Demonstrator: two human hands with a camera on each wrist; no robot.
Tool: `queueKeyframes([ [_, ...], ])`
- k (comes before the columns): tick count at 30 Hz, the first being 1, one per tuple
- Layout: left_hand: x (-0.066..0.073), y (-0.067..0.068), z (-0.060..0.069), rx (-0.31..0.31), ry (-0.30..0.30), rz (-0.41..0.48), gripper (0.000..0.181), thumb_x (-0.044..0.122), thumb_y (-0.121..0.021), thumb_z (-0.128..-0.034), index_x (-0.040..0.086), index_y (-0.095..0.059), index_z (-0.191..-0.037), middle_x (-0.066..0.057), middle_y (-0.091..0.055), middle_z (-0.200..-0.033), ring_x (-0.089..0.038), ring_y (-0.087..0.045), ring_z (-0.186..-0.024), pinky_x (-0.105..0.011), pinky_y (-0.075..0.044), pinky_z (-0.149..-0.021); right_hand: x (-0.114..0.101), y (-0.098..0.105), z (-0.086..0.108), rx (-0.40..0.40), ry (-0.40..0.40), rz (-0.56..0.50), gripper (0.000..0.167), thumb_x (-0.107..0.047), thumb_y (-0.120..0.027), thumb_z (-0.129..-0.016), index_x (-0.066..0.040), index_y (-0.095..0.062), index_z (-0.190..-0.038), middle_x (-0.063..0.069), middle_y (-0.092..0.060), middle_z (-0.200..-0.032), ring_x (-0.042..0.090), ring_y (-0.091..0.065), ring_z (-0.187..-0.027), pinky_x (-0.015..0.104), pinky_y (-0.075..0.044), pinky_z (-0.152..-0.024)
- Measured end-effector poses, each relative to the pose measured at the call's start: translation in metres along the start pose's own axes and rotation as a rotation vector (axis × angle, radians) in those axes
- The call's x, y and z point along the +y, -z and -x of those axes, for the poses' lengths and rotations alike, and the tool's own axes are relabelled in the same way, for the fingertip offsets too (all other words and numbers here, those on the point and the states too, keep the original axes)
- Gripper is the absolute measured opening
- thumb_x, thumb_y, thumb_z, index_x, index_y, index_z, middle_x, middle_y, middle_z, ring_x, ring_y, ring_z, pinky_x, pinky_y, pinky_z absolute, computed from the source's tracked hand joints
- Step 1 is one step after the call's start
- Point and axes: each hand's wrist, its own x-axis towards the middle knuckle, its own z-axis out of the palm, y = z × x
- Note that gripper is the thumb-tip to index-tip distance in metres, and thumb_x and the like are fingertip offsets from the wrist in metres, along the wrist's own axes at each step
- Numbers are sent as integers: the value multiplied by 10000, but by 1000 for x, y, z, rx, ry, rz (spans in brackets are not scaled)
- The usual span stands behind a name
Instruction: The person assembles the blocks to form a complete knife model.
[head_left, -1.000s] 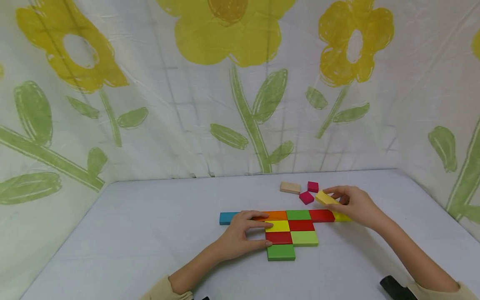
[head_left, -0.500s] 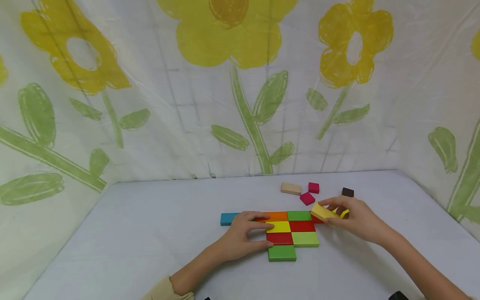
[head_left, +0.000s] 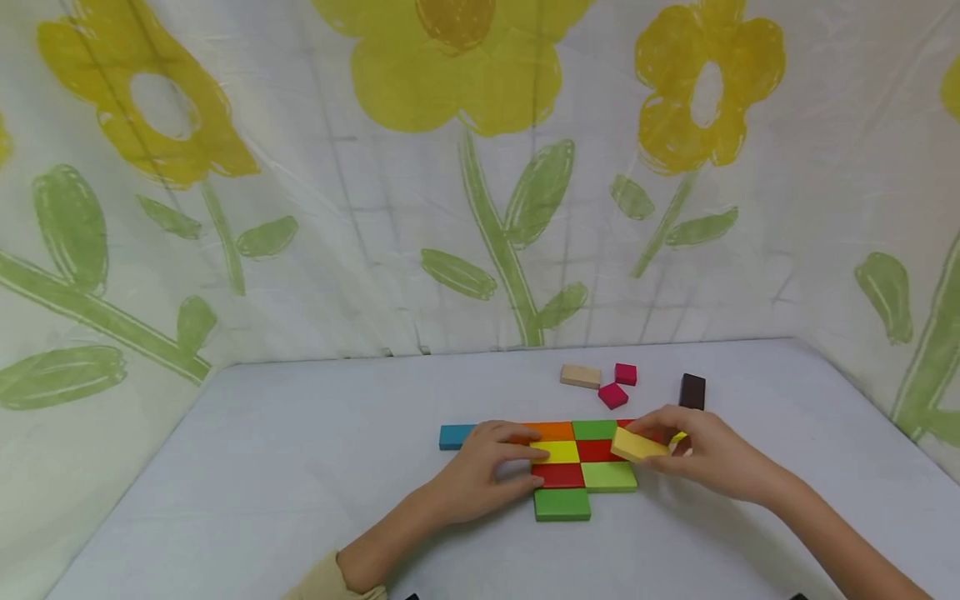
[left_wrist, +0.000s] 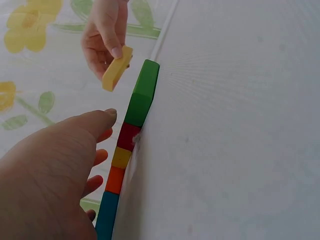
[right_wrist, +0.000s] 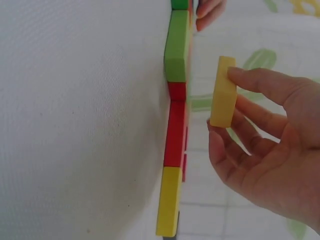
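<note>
In the head view, my right hand (head_left: 712, 457) pinches a pale yellow block (head_left: 636, 447) between thumb and fingers. It is held tilted, raised over the right part of a flat pattern of coloured blocks. My left hand (head_left: 476, 477) lies at the pattern's left side with fingers spread. Its fingertips are at a bright yellow block (head_left: 561, 452) and a red block (head_left: 558, 476). A green block (head_left: 562, 504) forms the near end, beside a light green block (head_left: 609, 477). My right hand partly hides the far row's right end; the right wrist view shows a yellow block (right_wrist: 169, 200) there.
Behind the pattern lie a beige block (head_left: 581, 377), two crimson blocks (head_left: 612, 396) and a dark brown block (head_left: 692, 392). The far row includes a blue block (head_left: 456, 437) and an orange block (head_left: 553, 431). A flowered cloth (head_left: 360, 250) hangs behind the white table (head_left: 285, 450).
My right hand has come nearer and slightly left with the pale yellow block, from beyond the far row to over the pattern. The dark brown block has come into view. My left hand stays put.
</note>
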Motion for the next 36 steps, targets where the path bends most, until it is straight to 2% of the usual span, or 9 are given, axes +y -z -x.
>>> queueKeyframes([
  [5,2,1,0,-10,-9,5,339,355,-734,-999,230,-764,-1313,38,-635,-1443,-182,-488,-1400,-547,-349,-1202,0,-1,1,-36,40,-21,359,-160,-841,-894,-73,-739,-1228,2,-719,-1108,62,-587,-930,235,-563,-755],
  [10,4,3,0,-37,6,-6,351,348,-752,-985,251,-760,-1323,54,-624,-1454,-176,-469,-1411,-547,-343,-1208,2,-4,0,-67,119,-63,335,-161,-842,-907,-83,-744,-1217,2,-730,-1110,86,-603,-930,241,-571,-764],
  [14,3,3,1,-39,-8,-27,337,351,-748,-988,239,-771,-1306,44,-639,-1437,-189,-482,-1386,-562,-356,-1189,0,-8,1,-92,175,-100,319,-148,-826,-925,-99,-740,-1228,-2,-724,-1109,122,-612,-939,248,-571,-773],
  [26,0,0,2,-26,-30,-10,331,350,-748,-988,232,-777,-1296,40,-650,-1428,-183,-505,-1360,-580,-341,-1191,-6,-13,0,-195,126,-131,323,-188,-817,-928,-113,-729,-1229,-21,-708,-1118,110,-618,-963,246,-581,-813],
  [36,1,0,1,-28,-29,9,327,335,-753,-985,223,-779,-1291,33,-655,-1422,-185,-514,-1353,-592,-315,-1207,-8,-22,1,-225,118,-151,318,-180,-832,-914,-125,-738,-1212,-6,-700,-1147,84,-606,-976,249,-586,-809],
])
